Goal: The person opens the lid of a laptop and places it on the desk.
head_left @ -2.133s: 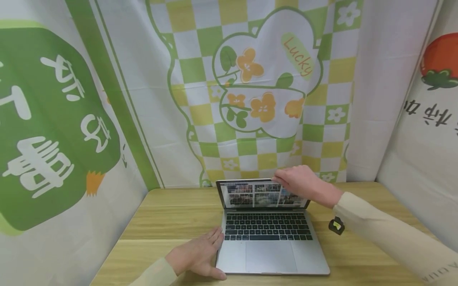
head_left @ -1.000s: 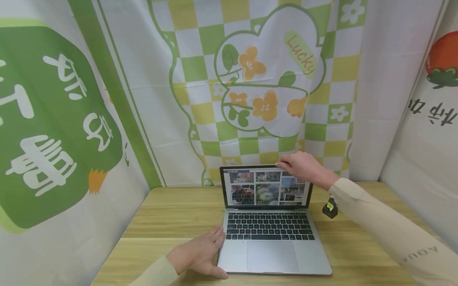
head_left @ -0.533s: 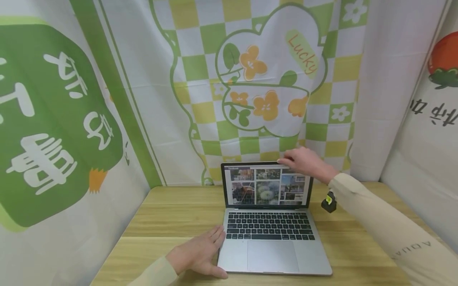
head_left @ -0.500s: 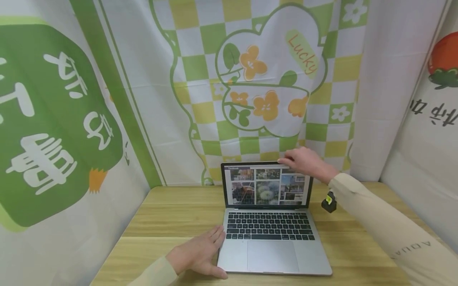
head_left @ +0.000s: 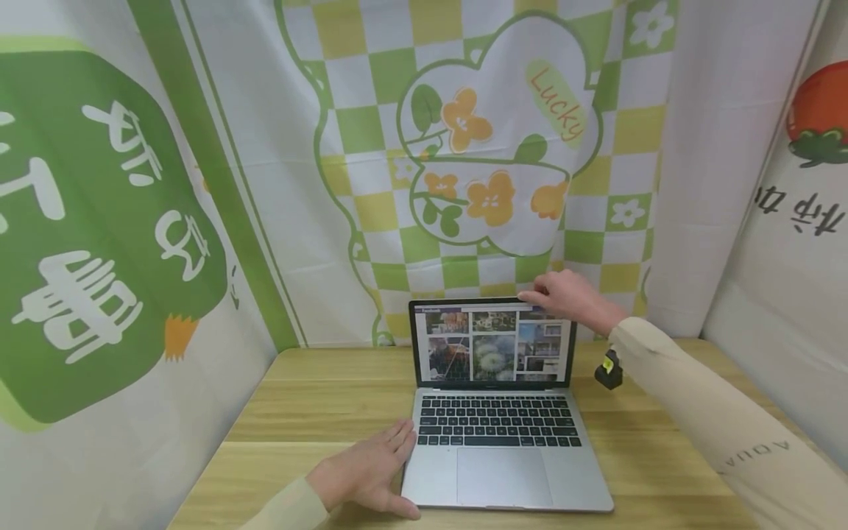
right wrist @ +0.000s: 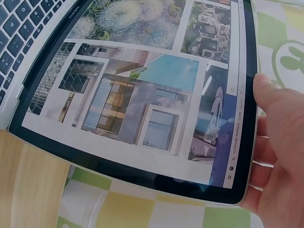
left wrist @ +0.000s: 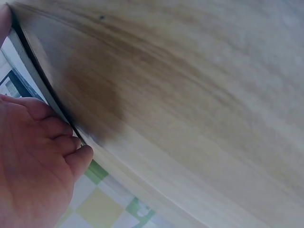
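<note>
A silver laptop (head_left: 430, 475) with black keys lies on the table, its lid raised and the lit screen (head_left: 493, 357) showing a page of photos. At the lid's top edge, toward the right corner, my right hand (head_left: 570, 298) pinches the rim. The right wrist view shows that hand (right wrist: 285, 137) with its thumb at the front bezel and fingers behind the lid (right wrist: 242, 185). My left hand (head_left: 364, 471) rests against the left side of the base, fingers extended and thumb by the front corner. Its palm (left wrist: 35, 161) and fingertips at the base's edge appear in the left wrist view.
The light wooden table (head_left: 318, 397) extends on both sides of the laptop. Close behind it hangs a green and yellow checked cloth (head_left: 367, 132), with more printed fabric (head_left: 99, 243) at the left. A small black device (head_left: 608, 372) sits below the right cuff.
The lid has swung up and back from a forward-leaning angle, with my right hand rising along with it. Over the last half second it barely moves. My left hand keeps its place.
</note>
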The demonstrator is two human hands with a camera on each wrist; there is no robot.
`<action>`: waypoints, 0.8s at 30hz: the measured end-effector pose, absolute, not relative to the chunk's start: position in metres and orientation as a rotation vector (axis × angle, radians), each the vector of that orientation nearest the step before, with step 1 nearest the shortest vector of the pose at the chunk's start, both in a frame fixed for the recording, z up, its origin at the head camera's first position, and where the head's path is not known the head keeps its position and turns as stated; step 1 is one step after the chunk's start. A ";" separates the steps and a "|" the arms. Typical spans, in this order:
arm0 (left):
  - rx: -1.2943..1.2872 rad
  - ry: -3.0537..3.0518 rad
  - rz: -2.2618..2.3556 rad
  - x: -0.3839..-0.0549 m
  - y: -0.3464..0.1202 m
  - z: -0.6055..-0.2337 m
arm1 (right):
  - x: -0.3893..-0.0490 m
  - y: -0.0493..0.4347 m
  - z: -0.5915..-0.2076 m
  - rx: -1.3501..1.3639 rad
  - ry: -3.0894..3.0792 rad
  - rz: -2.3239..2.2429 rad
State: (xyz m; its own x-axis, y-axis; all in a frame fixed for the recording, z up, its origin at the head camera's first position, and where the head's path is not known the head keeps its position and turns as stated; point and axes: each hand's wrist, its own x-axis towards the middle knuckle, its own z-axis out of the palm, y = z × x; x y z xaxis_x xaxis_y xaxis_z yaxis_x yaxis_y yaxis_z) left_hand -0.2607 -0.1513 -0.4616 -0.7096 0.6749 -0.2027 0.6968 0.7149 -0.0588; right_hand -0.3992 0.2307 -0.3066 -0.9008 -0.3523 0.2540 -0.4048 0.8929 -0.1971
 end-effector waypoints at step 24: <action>1.080 2.753 -0.167 -0.262 -0.151 -0.464 | -0.417 0.239 -0.310 0.474 -2.880 0.440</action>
State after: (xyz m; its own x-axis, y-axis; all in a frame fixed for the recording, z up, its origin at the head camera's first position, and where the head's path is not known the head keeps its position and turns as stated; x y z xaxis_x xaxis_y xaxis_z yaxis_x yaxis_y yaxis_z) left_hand -0.2619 -0.1514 -0.4644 -0.7201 0.6623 -0.2069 0.6824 0.7300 -0.0385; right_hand -0.4174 0.2391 -0.3102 -0.9308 -0.2826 0.2317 -0.3389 0.9048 -0.2578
